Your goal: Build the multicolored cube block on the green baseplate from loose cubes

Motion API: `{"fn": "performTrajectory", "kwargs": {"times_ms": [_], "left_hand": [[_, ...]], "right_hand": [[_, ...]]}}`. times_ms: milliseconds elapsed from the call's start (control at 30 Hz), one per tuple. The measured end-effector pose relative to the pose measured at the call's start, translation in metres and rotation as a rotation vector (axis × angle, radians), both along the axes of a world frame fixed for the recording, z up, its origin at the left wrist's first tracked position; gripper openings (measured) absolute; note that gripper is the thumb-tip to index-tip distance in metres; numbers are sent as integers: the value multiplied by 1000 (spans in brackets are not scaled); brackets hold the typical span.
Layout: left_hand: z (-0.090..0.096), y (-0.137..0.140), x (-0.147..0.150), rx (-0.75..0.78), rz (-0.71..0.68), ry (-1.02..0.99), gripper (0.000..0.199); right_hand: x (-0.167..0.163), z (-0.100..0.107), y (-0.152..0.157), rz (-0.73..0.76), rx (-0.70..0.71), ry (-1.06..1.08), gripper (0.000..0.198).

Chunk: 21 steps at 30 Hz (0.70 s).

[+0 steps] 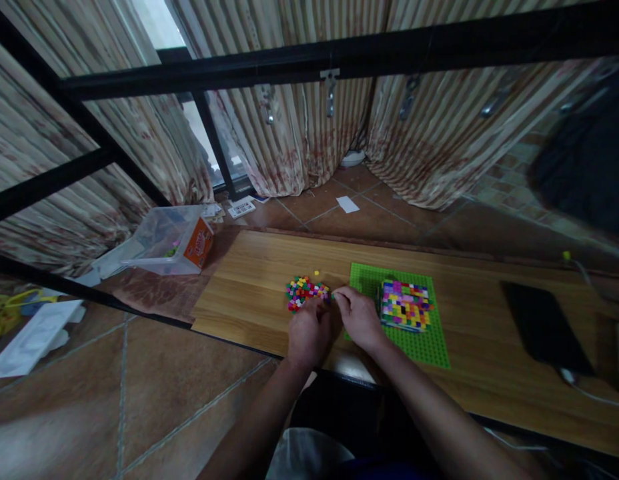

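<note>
A loose pile of small coloured toy bricks (300, 289) lies on the wooden board. My left hand (307, 331) is at the near edge of this pile, its fingers curled closed; whatever they may hold is hidden. Just to its right, my right hand (358, 319) pinches a small green brick (333, 295) between thumb and fingertips. Beyond the right hand sits a green studded baseplate (437, 347). A low block built of multicoloured bricks (405, 305) stands on it. One yellow brick (316, 273) lies apart, behind the pile.
A clear plastic bin (162, 240) with an orange label stands past the board's left end. A black tablet-like device (544, 327) with a white cable lies on the right of the wooden board (244, 293). A black metal bar (289, 67) crosses above, before curtains.
</note>
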<state>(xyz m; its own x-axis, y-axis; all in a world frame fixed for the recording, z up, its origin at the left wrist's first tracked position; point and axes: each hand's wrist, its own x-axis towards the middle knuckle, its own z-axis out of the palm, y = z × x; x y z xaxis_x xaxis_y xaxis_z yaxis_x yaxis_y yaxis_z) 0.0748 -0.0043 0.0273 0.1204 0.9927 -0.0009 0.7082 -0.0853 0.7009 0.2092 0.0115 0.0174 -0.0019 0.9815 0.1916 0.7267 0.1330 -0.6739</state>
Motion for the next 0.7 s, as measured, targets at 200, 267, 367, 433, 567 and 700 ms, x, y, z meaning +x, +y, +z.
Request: {"fn": "performTrajectory", "kwargs": {"times_ms": [200, 267, 367, 433, 567, 700], "left_hand": [[6, 3, 9, 21, 2, 184, 27], [6, 5, 12, 31, -2, 225, 28], [5, 8, 16, 28, -8, 258, 27], [4, 10, 18, 16, -8, 248, 26], [1, 10, 16, 16, 0, 183, 26], [7, 2, 13, -30, 19, -198, 9]], "right_hand": [[2, 4, -15, -109, -114, 434, 30], [1, 7, -21, -163, -167, 656, 33], [-1, 15, -32, -228, -220, 991, 36], [-2, 21, -39, -245, -259, 1167, 35], [-2, 32, -53, -229, -328, 1382, 30], [6, 40, -63, -197, -397, 1533, 25]]}}
